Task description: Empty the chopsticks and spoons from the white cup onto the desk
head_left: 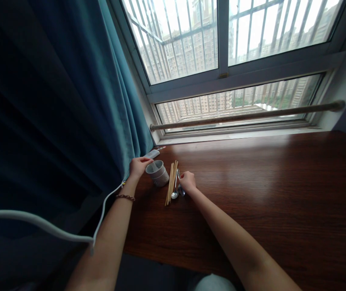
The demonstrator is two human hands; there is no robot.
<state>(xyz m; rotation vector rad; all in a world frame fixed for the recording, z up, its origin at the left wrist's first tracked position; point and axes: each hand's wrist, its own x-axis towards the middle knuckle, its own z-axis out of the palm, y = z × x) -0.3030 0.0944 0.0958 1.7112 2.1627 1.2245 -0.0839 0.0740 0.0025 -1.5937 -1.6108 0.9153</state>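
My left hand (139,166) is closed in a pinch at the near-left rim of a grey cup (160,178). A pale upright piece shows inside the cup, and I cannot tell if it is part of it. Right of the cup lie several wooden chopsticks (170,184), side by side on the table. Next to them rests a metal spoon (175,194), its bowl toward me. My right hand (187,182) is closed at the handle of a second metal spoon (181,190), which lies close beside the first. My fingers partly hide that handle.
The brown wooden table (251,190) reaches to the window sill. A white flat object (152,154) lies behind the cup. Blue curtains (121,101) hang at the left. A white cable (39,221) crosses near my left forearm. A rail (245,116) spans the window.
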